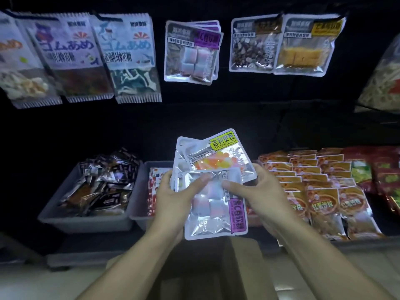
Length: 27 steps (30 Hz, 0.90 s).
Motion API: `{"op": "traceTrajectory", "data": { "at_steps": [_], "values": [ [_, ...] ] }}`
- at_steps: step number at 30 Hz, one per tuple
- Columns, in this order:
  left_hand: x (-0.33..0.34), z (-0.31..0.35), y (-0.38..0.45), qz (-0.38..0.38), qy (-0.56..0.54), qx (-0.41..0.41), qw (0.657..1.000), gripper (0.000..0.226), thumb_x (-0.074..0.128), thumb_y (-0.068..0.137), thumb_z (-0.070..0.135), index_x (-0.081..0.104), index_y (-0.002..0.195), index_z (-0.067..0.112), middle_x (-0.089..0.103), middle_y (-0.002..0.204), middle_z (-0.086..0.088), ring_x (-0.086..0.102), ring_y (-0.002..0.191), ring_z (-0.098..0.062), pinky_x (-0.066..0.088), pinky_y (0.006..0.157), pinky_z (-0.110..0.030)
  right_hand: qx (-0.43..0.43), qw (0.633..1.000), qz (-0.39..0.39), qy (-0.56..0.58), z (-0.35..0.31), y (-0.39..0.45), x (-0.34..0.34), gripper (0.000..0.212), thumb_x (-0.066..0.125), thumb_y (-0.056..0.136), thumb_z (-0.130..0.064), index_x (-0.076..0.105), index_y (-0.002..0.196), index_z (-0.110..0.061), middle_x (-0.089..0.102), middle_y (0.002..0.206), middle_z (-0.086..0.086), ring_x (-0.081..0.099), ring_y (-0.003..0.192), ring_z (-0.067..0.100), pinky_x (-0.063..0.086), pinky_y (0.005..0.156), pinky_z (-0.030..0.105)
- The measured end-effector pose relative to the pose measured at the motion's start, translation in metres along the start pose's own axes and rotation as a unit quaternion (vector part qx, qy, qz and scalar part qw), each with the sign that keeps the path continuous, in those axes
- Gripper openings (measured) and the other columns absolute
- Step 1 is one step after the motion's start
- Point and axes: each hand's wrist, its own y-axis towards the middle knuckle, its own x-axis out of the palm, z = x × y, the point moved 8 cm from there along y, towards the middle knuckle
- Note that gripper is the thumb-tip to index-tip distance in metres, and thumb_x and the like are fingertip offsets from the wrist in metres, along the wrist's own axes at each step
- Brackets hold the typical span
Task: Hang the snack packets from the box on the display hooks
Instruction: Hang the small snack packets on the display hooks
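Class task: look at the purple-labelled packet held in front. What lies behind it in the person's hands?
Behind the purple-labelled packet sits a yellow-labelled packet of yellow and orange sweets, plus edges of more silver packets. Their count and labels are covered. Left hand and right hand grip the stack.

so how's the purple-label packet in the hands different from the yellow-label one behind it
The purple-label packet lies in front, label toward the viewer's end, and shows pale pink-blue blocks. The yellow-label packet sits behind, tilted, label at the far end, and shows small orange-yellow pieces. Both have silver edges and a clear window, and both are held in one stack by the left hand and right hand.
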Motion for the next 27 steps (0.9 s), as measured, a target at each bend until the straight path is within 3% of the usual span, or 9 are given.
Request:
{"op": "traceTrajectory", "data": {
  "at_steps": [4, 9, 14, 18, 20, 23, 25, 27],
  "values": [
    [0.001, -0.003, 0.003, -0.003, -0.006, -0.008, 1.000, 0.075, 0.094, 0.053, 0.041, 0.067, 0.121, 0.025, 0.083, 0.108, -0.002, 0.080, 0.101, -0.029, 0.060, 0.097, -0.060, 0.010, 1.000, -0.009, -0.005, 0.009, 0.006, -0.001, 0.025, 0.085, 0.085, -0.020, 0.078, 0.109, -0.014, 0.082, 0.101, 0.001, 0.079, 0.096, 0.024, 0.061, 0.096, 0.053],
    [-0.004, -0.001, 0.005, 0.019, -0.019, -0.013, 1.000, 0.074, 0.089, 0.055, 0.054, 0.069, 0.119, 0.024, 0.082, 0.111, -0.004, 0.079, 0.104, -0.031, 0.059, 0.098, -0.062, 0.008, 0.998, -0.040, -0.049, 0.008, 0.006, 0.005, 0.016, 0.074, 0.096, -0.029, 0.082, 0.104, -0.018, 0.083, 0.097, -0.001, 0.079, 0.094, 0.024, 0.060, 0.096, 0.055],
    [-0.008, 0.003, 0.005, 0.022, -0.004, -0.013, 1.000, 0.078, 0.090, 0.062, 0.065, 0.070, 0.123, 0.019, 0.081, 0.112, -0.007, 0.077, 0.107, -0.036, 0.062, 0.084, -0.050, 0.051, 0.997, -0.045, -0.046, 0.016, 0.008, 0.006, 0.033, 0.061, 0.103, -0.038, 0.080, 0.094, -0.012, 0.081, 0.097, 0.014, 0.076, 0.097, 0.043, 0.059, 0.088, 0.066],
    [-0.012, 0.005, 0.004, 0.030, 0.011, -0.011, 0.999, 0.054, 0.083, 0.071, 0.054, 0.070, 0.114, 0.023, 0.082, 0.104, -0.004, 0.078, 0.089, -0.024, 0.063, 0.083, -0.049, 0.013, 1.000, 0.008, -0.018, 0.011, 0.009, 0.000, 0.026, 0.056, 0.108, -0.035, 0.073, 0.088, -0.032, 0.081, 0.092, 0.008, 0.079, 0.087, 0.032, 0.060, 0.083, 0.067],
    [-0.014, 0.001, 0.007, 0.031, 0.002, -0.015, 0.999, 0.035, 0.082, 0.086, 0.039, 0.069, 0.113, 0.022, 0.081, 0.100, -0.006, 0.076, 0.080, -0.022, 0.063, 0.082, -0.051, 0.018, 0.998, 0.053, -0.021, 0.012, 0.009, -0.007, 0.026, 0.061, 0.104, -0.042, 0.064, 0.080, -0.032, 0.076, 0.092, 0.019, 0.076, 0.085, 0.038, 0.057, 0.075, 0.074],
    [-0.016, -0.004, 0.011, 0.031, 0.020, -0.014, 0.999, 0.024, 0.080, 0.092, 0.023, 0.067, 0.113, 0.023, 0.075, 0.084, -0.007, 0.070, 0.066, -0.020, 0.060, 0.074, -0.048, 0.034, 0.999, 0.025, -0.035, 0.013, 0.009, -0.002, 0.032, 0.065, 0.100, -0.048, 0.063, 0.075, -0.029, 0.072, 0.101, 0.027, 0.074, 0.088, 0.047, 0.053, 0.076, 0.079],
    [-0.015, -0.007, 0.012, 0.024, 0.011, -0.013, 1.000, 0.028, 0.081, 0.090, 0.020, 0.068, 0.115, 0.023, 0.078, 0.087, -0.005, 0.072, 0.072, -0.022, 0.058, 0.075, -0.045, 0.043, 0.999, 0.001, -0.010, 0.013, 0.008, 0.000, 0.032, 0.061, 0.105, -0.040, 0.072, 0.077, -0.027, 0.078, 0.098, 0.018, 0.076, 0.095, 0.044, 0.058, 0.082, 0.072],
    [-0.015, -0.006, 0.012, 0.018, -0.008, -0.012, 1.000, 0.029, 0.081, 0.090, 0.020, 0.070, 0.116, 0.024, 0.082, 0.099, -0.005, 0.076, 0.077, -0.021, 0.059, 0.072, -0.039, 0.041, 0.999, -0.003, -0.001, 0.012, 0.008, -0.003, 0.031, 0.059, 0.106, -0.036, 0.078, 0.084, -0.023, 0.082, 0.092, 0.008, 0.079, 0.087, 0.034, 0.063, 0.080, 0.062]
  ]
}}
